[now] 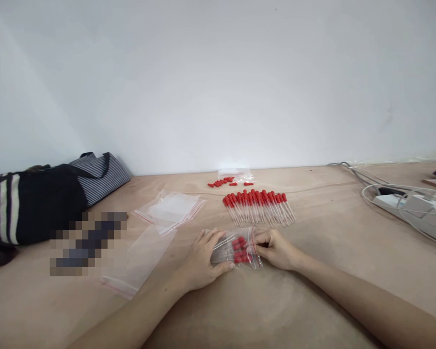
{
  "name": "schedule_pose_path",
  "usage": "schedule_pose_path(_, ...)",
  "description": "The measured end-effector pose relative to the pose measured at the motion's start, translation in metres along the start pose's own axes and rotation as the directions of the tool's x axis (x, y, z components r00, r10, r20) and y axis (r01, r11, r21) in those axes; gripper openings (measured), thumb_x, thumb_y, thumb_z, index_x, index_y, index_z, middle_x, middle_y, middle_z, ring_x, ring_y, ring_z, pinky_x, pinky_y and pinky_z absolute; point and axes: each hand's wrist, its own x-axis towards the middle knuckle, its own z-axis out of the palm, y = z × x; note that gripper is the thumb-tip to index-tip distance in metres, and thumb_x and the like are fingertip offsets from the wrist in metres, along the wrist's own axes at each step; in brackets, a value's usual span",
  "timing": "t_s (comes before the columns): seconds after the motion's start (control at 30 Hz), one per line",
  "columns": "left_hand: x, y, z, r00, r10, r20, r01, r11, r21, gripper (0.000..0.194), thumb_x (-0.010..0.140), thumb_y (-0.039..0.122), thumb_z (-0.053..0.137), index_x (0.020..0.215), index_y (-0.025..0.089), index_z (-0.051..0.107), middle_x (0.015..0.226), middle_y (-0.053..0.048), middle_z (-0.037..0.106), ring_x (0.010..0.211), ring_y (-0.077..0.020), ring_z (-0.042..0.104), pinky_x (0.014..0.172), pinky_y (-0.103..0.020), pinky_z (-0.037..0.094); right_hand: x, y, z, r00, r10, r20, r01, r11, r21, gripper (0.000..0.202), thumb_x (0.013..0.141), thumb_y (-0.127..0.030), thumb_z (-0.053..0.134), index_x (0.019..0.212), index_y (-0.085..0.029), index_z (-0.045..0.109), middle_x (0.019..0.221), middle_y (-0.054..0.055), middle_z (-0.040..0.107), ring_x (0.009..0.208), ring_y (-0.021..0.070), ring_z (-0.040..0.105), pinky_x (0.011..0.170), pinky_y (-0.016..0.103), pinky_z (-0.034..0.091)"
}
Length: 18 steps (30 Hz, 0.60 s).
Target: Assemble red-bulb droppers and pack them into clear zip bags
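Observation:
A clear zip-lock bag [225, 256] lies flat on the table in front of me, with several red-bulbed droppers [240, 252] inside, their bulbs toward the right end. My left hand [203, 257] holds the bag's left part, fingers over the far side and thumb along the near side. At the bag's red-lined mouth, my right hand [276, 247] has its fingers closed on the edge; the fingertips are partly hidden. Just beyond the bag, a row of more droppers [256, 206] lies with red bulbs pointing away from me.
Flat zip bags [174, 208] are stacked at the left, and another bag [145, 257] lies partly behind my left forearm. Loose red bulbs [220, 182] and thin clear tubes [245, 178] are near the wall. A striped fabric bag [47, 203] sits left; a power strip [414, 211] with cables sits right.

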Motion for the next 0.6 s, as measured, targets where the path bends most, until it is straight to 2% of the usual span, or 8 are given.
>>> schedule_pose_path(0.17, -0.001, -0.001, 0.0, 1.0, 0.016, -0.016, -0.016, 1.0, 0.007, 0.059, 0.072, 0.042, 0.058, 0.123, 0.02, 0.038, 0.128, -0.01, 0.044, 0.121, -0.0273, 0.036, 0.103, -0.049, 0.022, -0.002, 0.001, 0.0, 0.979, 0.156, -0.128, -0.167, 0.982, -0.085, 0.013, 0.074, -0.03, 0.055, 0.069, -0.021, 0.062, 0.06, -0.002, 0.06, 0.056, 0.0131, 0.053, 0.053, 0.024, 0.042)
schedule_pose_path(0.23, -0.001, 0.0, -0.001, 1.0, 0.006, -0.013, -0.006, 1.0, 0.014, 0.059, 0.072, 0.043, 0.057, 0.123, 0.02, 0.038, 0.129, -0.01, 0.043, 0.121, -0.028, 0.035, 0.102, -0.049, 0.023, -0.001, 0.009, -0.014, 0.966, 0.186, -0.181, -0.206, 0.974, -0.098, 0.014, 0.075, -0.03, 0.052, 0.073, -0.021, 0.062, 0.068, -0.001, 0.063, 0.062, 0.0144, 0.056, 0.058, 0.024, 0.043)
schedule_pose_path(0.27, -0.001, 0.0, -0.001, 1.0, 0.003, -0.013, -0.003, 1.0, 0.017, 0.059, 0.072, 0.045, 0.056, 0.124, 0.02, 0.038, 0.129, -0.01, 0.043, 0.121, -0.0285, 0.035, 0.102, -0.049, 0.024, 0.0, 0.015, -0.026, 0.942, 0.214, -0.257, -0.252, 0.96, -0.122, 0.015, 0.075, -0.031, 0.052, 0.071, -0.021, 0.061, 0.07, 0.0, 0.064, 0.067, 0.0155, 0.057, 0.061, 0.025, 0.044)
schedule_pose_path(0.3, -0.001, 0.0, -0.001, 1.0, 0.003, -0.013, -0.002, 1.0, 0.02, 0.059, 0.073, 0.046, 0.056, 0.123, 0.02, 0.039, 0.129, -0.01, 0.043, 0.121, -0.0289, 0.035, 0.101, -0.049, 0.025, 0.001, 0.022, -0.04, 0.911, 0.239, -0.337, -0.301, 0.943, -0.143, 0.015, 0.075, -0.031, 0.051, 0.074, -0.02, 0.06, 0.075, 0.003, 0.064, 0.071, 0.017, 0.057, 0.063, 0.026, 0.043)
schedule_pose_path(0.37, -0.001, 0.0, -0.002, 1.0, 0.01, -0.014, -0.009, 1.0, 0.026, 0.059, 0.073, 0.046, 0.056, 0.123, 0.02, 0.04, 0.128, -0.01, 0.044, 0.121, -0.0289, 0.035, 0.101, -0.048, 0.025, 0.004, 0.039, -0.071, 0.746, 0.339, -0.573, -0.518, 0.836, -0.179, 0.017, 0.072, -0.033, 0.052, 0.073, -0.018, 0.058, 0.074, 0.005, 0.063, 0.069, 0.0182, 0.057, 0.061, 0.028, 0.042)
schedule_pose_path(0.43, 0.0, 0.0, -0.002, 1.0, 0.017, -0.016, -0.016, 0.999, 0.032, 0.057, 0.073, 0.045, 0.056, 0.121, 0.02, 0.041, 0.128, -0.01, 0.044, 0.12, -0.028, 0.036, 0.101, -0.047, 0.025, 0.008, 0.057, -0.099, 0.591, 0.419, -0.689, -0.69, 0.705, -0.164, 0.021, 0.066, -0.033, 0.056, 0.076, -0.015, 0.058, 0.073, 0.008, 0.062, 0.068, 0.0195, 0.057, 0.06, 0.028, 0.041)
schedule_pose_path(0.5, 0.0, 0.0, -0.002, 1.0, 0.02, -0.011, -0.019, 0.999, 0.031, 0.056, 0.073, 0.044, 0.056, 0.121, 0.019, 0.042, 0.127, -0.011, 0.045, 0.12, -0.0272, 0.037, 0.102, -0.047, 0.025, 0.014, 0.071, -0.118, 0.526, 0.457, -0.717, -0.757, 0.637, -0.149, 0.025, 0.063, -0.033, 0.058, 0.078, -0.013, 0.059, 0.074, 0.01, 0.062, 0.07, 0.0207, 0.057, 0.06, 0.028, 0.041)
schedule_pose_path(0.6, 0.0, 0.0, -0.002, 1.0, 0.022, -0.001, -0.022, 1.0, 0.011, 0.056, 0.073, 0.046, 0.056, 0.12, 0.018, 0.041, 0.127, -0.011, 0.045, 0.12, -0.0273, 0.037, 0.102, -0.049, 0.023, 0.026, 0.084, -0.129, 0.494, 0.51, -0.704, -0.802, 0.58, -0.143, 0.023, 0.059, -0.033, 0.061, 0.071, -0.014, 0.06, 0.067, 0.009, 0.062, 0.068, 0.0215, 0.058, 0.056, 0.027, 0.04)
